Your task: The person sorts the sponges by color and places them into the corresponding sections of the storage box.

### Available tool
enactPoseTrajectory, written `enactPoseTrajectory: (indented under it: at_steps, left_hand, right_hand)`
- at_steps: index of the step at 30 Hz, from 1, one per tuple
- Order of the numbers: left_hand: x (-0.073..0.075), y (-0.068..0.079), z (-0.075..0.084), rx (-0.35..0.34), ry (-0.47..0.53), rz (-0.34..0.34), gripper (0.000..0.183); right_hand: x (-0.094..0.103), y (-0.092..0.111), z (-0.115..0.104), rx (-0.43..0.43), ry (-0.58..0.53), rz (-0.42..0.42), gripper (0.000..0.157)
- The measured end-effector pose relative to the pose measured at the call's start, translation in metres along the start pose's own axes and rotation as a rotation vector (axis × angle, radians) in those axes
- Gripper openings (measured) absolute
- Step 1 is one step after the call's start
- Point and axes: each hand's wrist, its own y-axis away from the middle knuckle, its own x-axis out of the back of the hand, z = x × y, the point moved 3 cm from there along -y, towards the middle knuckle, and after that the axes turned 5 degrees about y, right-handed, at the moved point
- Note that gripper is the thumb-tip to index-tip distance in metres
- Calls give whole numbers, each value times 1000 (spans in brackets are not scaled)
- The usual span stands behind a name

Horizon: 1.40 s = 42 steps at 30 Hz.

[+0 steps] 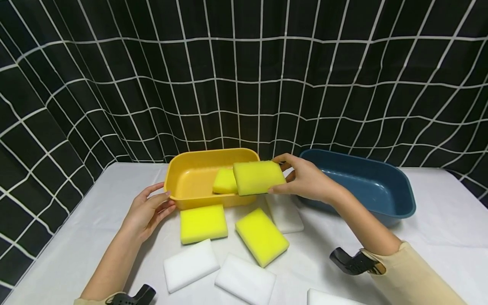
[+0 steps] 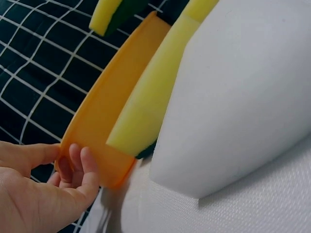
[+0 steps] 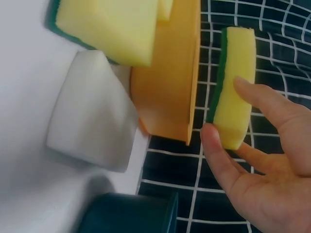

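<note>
My right hand (image 1: 306,176) pinches a yellow sponge (image 1: 259,178) with a green underside over the right end of a yellow-orange basin (image 1: 198,202). The right wrist view shows thumb and fingers on opposite faces of that sponge (image 3: 237,87). At the basin's left end my left hand (image 1: 146,212) holds the rim between thumb and fingers, clearer in the left wrist view on the orange wall (image 2: 107,107). Inside the basin lies another yellow sponge (image 1: 224,181), partly hidden by the held one. In front of it, two more yellow sponges (image 1: 203,224) lie on the cloth.
A dark blue basin (image 1: 366,190) stands to the right, behind my right forearm. Several white sponges (image 1: 245,279) lie on the white tablecloth (image 1: 438,254), one (image 1: 285,214) close to the yellow basin's front right. A black gridded curtain (image 1: 244,84) hangs behind both basins.
</note>
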Motion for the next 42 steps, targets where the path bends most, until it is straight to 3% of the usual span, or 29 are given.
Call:
enactPoseTrajectory:
  at_steps: [11, 42]
  left_hand:
    - [0, -1, -1, -3, 4, -10, 63]
    - [1, 0, 0, -3, 4, -10, 63]
  right_hand:
    - [-4, -14, -9, 17, -11, -19, 75]
    - [-30, -61, -37, -34, 33, 3, 77]
